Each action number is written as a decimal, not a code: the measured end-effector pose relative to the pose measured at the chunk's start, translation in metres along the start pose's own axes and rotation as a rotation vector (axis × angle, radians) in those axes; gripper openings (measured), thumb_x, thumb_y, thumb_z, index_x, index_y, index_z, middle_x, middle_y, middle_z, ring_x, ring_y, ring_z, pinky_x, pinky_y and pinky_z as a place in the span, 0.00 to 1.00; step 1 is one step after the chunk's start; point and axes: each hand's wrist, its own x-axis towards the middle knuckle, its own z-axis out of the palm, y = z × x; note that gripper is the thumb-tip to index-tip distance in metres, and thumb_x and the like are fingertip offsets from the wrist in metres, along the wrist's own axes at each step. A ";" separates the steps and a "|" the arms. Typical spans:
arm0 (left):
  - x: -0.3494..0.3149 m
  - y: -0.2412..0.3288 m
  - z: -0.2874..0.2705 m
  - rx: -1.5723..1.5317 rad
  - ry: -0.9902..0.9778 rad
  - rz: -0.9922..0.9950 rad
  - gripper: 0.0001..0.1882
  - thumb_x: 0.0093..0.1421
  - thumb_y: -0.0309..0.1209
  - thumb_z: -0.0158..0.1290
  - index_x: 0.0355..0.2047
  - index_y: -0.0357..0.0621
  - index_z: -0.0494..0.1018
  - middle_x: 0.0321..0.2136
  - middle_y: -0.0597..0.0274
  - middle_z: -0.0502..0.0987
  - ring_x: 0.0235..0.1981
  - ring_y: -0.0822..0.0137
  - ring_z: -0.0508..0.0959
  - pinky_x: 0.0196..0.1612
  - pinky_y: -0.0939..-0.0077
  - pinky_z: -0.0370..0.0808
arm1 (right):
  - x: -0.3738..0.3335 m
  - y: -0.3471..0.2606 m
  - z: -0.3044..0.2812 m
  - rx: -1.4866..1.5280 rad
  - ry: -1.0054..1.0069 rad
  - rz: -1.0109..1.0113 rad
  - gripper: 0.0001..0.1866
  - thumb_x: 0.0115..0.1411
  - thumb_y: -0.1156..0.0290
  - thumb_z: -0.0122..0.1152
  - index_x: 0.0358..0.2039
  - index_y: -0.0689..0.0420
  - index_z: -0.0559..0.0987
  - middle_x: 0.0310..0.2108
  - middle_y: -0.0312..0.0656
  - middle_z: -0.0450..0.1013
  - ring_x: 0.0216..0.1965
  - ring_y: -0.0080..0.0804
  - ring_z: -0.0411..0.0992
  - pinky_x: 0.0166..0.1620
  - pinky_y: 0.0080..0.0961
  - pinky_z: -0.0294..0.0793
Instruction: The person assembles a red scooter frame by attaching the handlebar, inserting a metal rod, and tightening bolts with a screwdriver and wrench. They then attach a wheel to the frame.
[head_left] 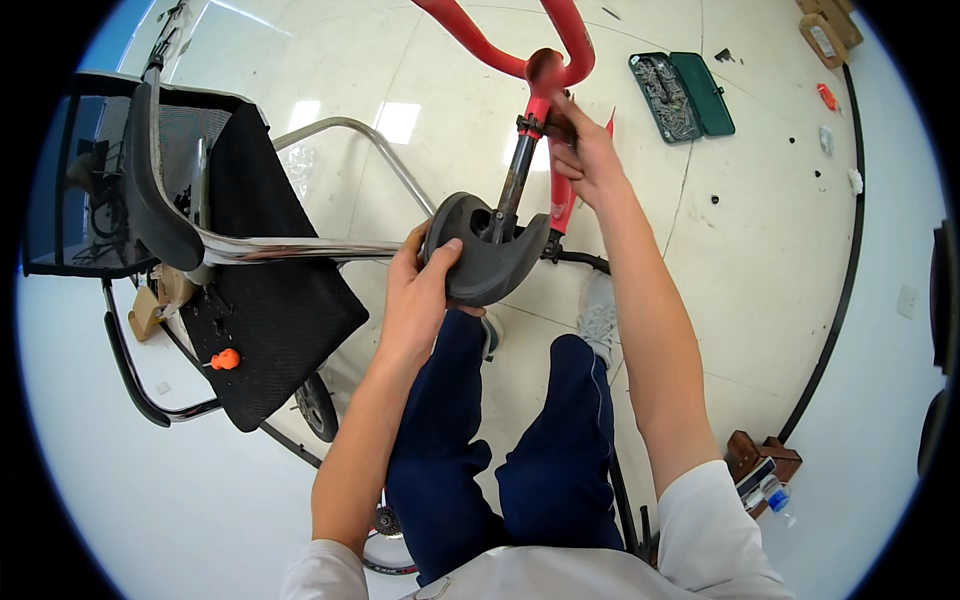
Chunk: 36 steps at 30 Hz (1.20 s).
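My left hand [422,285] is closed on the side of a dark grey bicycle saddle [487,285], thumb on its face. A black seatpost [515,182] joins the saddle and runs up into a red bicycle frame [480,42]. A black seat clamp [530,126] circles the post where it meets the red tube. My right hand [585,150] is closed at the frame, just right of the clamp. Its index finger reaches up along the red tube, while the other fingers curl in. My right thumb is mostly hidden, and motion blurs the fingertip and tube end.
An office chair [270,270] lies at the left, with an orange-handled screwdriver [226,359] on its black cushion. A green case [700,95] of metal bits lies open on the floor. Cardboard boxes [828,35] stand far right, and a plastic bottle [776,495] sits low right.
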 end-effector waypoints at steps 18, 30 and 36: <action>0.047 0.017 0.035 0.204 0.176 0.121 0.19 0.65 0.33 0.46 0.48 0.27 0.70 0.28 0.51 0.77 0.18 0.64 0.79 0.13 0.72 0.76 | -0.003 0.003 0.004 -0.055 -0.112 0.115 0.18 0.62 0.50 0.61 0.33 0.53 0.76 0.34 0.43 0.81 0.13 0.13 0.47 0.15 0.14 0.42; 0.039 0.011 0.039 0.533 0.164 0.312 0.23 0.62 0.37 0.50 0.50 0.28 0.70 0.36 0.37 0.79 0.40 0.44 0.80 0.45 0.62 0.75 | -0.015 0.002 -0.010 -0.154 -0.056 0.126 0.24 0.63 0.49 0.59 0.39 0.61 0.78 0.39 0.43 0.80 0.12 0.12 0.47 0.14 0.14 0.45; 0.044 0.010 0.021 0.555 0.106 0.296 0.27 0.59 0.42 0.54 0.50 0.28 0.71 0.38 0.36 0.79 0.41 0.46 0.80 0.46 0.64 0.75 | -0.040 0.004 -0.055 -0.212 0.109 -0.037 0.23 0.64 0.55 0.58 0.44 0.65 0.77 0.40 0.46 0.79 0.11 0.12 0.47 0.14 0.12 0.45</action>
